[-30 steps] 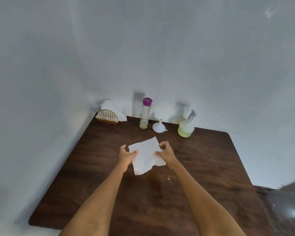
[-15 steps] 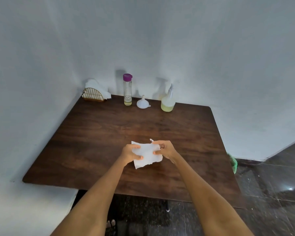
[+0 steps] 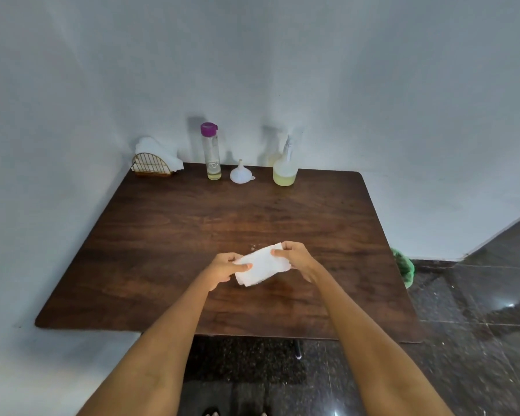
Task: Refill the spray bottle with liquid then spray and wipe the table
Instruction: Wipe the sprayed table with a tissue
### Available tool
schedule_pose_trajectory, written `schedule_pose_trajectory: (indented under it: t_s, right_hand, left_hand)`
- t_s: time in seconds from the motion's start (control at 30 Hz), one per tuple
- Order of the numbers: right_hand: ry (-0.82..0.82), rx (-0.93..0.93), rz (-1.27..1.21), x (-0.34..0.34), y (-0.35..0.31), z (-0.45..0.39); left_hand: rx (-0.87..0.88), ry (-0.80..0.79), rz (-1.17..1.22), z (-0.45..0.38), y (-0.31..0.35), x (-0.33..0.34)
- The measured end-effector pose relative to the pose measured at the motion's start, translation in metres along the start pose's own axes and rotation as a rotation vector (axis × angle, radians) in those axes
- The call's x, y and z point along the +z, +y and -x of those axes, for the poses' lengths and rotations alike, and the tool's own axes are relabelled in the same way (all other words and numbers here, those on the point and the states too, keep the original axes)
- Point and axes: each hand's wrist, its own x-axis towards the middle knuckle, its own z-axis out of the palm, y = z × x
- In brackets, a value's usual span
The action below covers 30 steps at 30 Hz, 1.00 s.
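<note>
Spray bottle (image 3: 285,168) stands at 12 o'clock on the table (image 3: 162,235), holding liquid. Head view: the tissue (image 3: 260,265), open a second ago, is now folded smaller, pinched between left hand (image 3: 224,270) and right hand (image 3: 296,259). Wiping likely follows; droplets (image 3: 253,245) lie at the tissue's 12 o'clock.
</note>
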Motion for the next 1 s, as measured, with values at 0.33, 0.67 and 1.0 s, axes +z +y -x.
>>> schedule_pose_trajectory:
  t_s: [0.33,0.67,1.0]
  right_hand:
    - [-0.092,0.222,-0.277,0.020,0.035,-0.002]
    - [-0.002,0.113,-0.128,0.035,0.036,-0.013]
    - [-0.053,0.049,-0.040,0.050,0.027,-0.021]
  left_hand:
    - [-0.014,-0.038,0.058,-0.016,-0.008,0.020]
    - [-0.039,-0.079,0.261,-0.030,-0.009,0.013]
    - [-0.056,-0.069,0.378,-0.034,-0.014,0.006]
